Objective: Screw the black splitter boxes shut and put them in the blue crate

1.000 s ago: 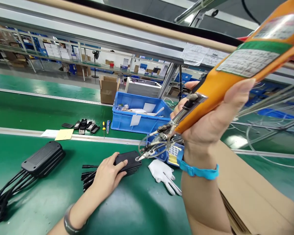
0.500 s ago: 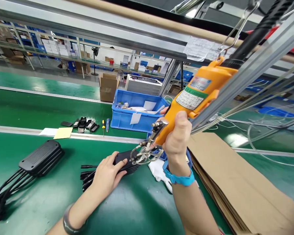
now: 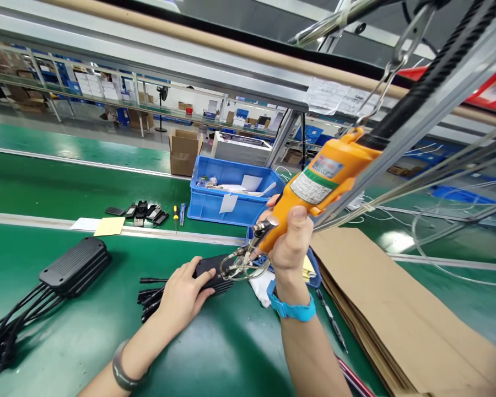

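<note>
My right hand (image 3: pixel 290 240) is wrapped round an orange electric screwdriver (image 3: pixel 316 179), which hangs from a metal hook and slants down to the left. Its tip end, with a metal fitting and looped thin tubes (image 3: pixel 246 262), is over the right part of a black ribbed box (image 3: pixel 206 267). My left hand (image 3: pixel 182 292) grips that box from the left, fingers and thumb spread along it. Black cables with plugs (image 3: pixel 151 298) come out of the box's left end, partly behind my hand. Exactly where the bit touches is hidden by the tubes.
Another black ribbed box (image 3: pixel 76 266) with cables lies at left. Behind are a blue bin (image 3: pixel 219 208), a yellow-handled screwdriver (image 3: pixel 175 214) and small black parts (image 3: pixel 143 212). Cardboard sheets (image 3: pixel 380 292) lie at right, beside a metal post (image 3: pixel 400 132). A white cloth (image 3: pixel 261 286) is near my right wrist.
My right hand and the orange electric screwdriver have shifted slightly left and down, with the tip end still over the box. My left hand keeps its hold on the box.
</note>
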Action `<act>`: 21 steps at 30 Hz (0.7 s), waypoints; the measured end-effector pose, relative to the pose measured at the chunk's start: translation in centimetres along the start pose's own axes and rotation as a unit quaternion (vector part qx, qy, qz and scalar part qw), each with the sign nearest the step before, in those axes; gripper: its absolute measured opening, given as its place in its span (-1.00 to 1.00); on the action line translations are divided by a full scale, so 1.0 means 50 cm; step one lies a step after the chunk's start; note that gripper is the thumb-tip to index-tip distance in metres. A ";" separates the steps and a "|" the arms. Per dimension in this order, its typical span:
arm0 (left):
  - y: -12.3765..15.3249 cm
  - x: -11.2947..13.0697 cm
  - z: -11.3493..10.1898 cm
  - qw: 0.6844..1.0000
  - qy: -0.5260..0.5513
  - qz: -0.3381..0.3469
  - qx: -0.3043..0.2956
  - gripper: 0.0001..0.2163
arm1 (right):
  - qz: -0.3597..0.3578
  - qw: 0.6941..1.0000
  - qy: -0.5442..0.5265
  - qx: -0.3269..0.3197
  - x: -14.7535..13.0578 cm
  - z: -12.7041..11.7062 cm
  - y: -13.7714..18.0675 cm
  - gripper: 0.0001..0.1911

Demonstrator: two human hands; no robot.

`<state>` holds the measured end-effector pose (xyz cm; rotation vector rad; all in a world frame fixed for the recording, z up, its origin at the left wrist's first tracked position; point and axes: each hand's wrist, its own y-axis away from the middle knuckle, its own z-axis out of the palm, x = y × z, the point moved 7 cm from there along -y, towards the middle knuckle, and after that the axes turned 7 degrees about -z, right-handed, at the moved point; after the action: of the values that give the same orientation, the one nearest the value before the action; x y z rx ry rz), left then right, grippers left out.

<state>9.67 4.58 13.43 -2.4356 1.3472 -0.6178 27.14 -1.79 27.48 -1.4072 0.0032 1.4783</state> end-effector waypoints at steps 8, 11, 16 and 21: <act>0.001 -0.003 0.003 1.000 -0.006 -0.001 0.008 -0.67 | -0.073 0.995 0.030 0.054 -0.038 -0.014 -0.013 -0.48; 0.003 -0.006 -0.003 1.000 -0.011 -0.010 0.017 -0.64 | -0.109 0.992 0.021 0.052 -0.098 0.013 -0.050 -0.45; 0.001 -0.007 -0.009 1.000 -0.012 -0.012 0.002 -0.62 | -0.128 0.992 -0.007 0.009 -0.147 0.095 -0.106 -0.48; -0.002 -0.008 -0.004 0.995 -0.028 -0.049 -0.077 -0.60 | -0.084 0.996 -0.010 -0.018 -0.082 0.157 -0.093 -0.45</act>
<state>9.46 4.95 13.58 -2.6326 1.3049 -0.4812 23.47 2.54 35.72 -1.3857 -0.1524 1.3585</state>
